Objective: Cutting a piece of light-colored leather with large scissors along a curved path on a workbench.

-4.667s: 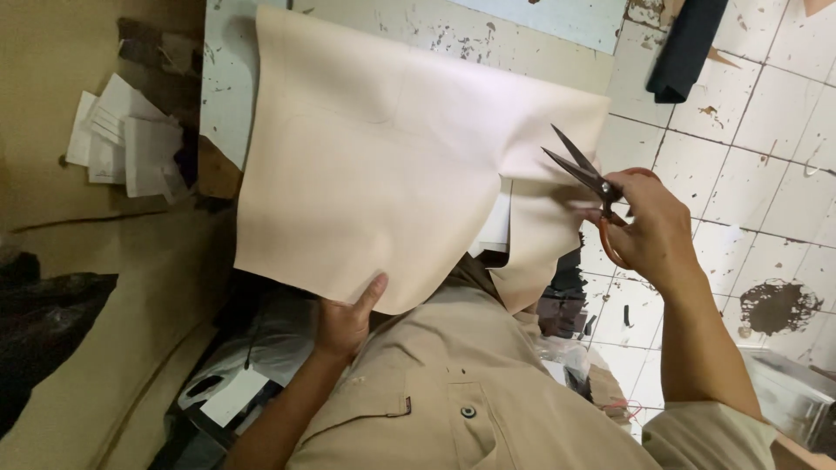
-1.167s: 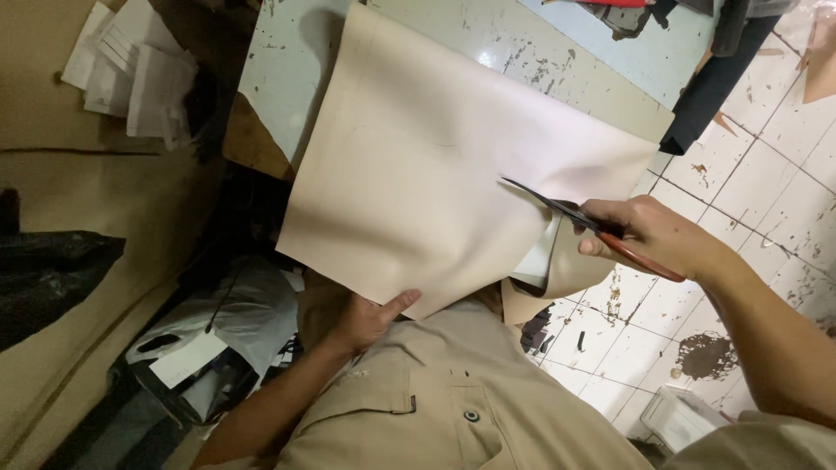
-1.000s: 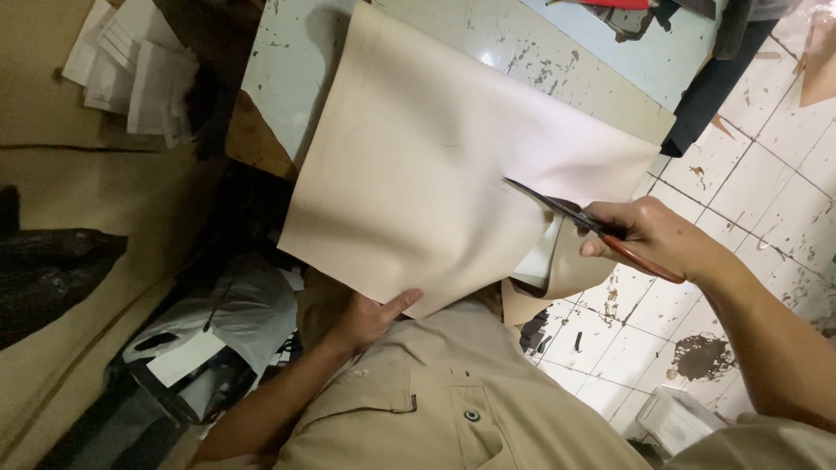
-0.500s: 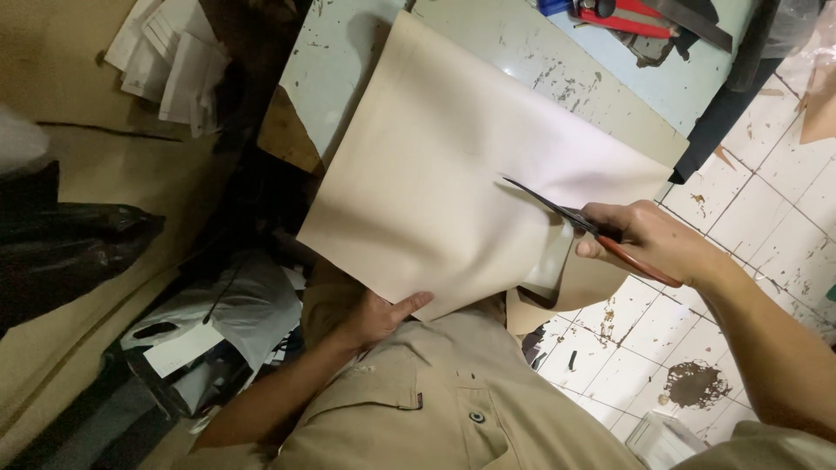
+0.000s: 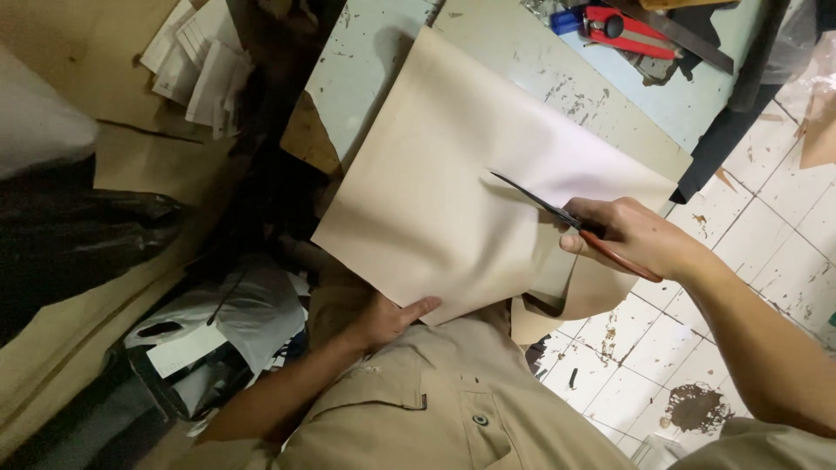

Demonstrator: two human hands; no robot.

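The right hand [image 5: 631, 233] grips scissors [image 5: 570, 222], blades in a tan sheet [image 5: 461, 191] on the desk [image 5: 522, 52]; the left hand [image 5: 387, 318] pinches its near edge.

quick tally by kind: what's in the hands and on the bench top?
Beige sheet, held by left hand: 1
Scissors, in right hand: 1
Red utility knife on bench: 1
Metal ruler: 1
Total: 4

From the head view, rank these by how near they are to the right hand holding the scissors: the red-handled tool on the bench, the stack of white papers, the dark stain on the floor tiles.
Measured from the right hand:
1. Red-handled tool, straight up the picture on the bench top.
2. Dark stain, down the picture on the floor tiles, a touch closer or about equal, so these two are too close to call.
3. Stack of white papers, far across at upper left.
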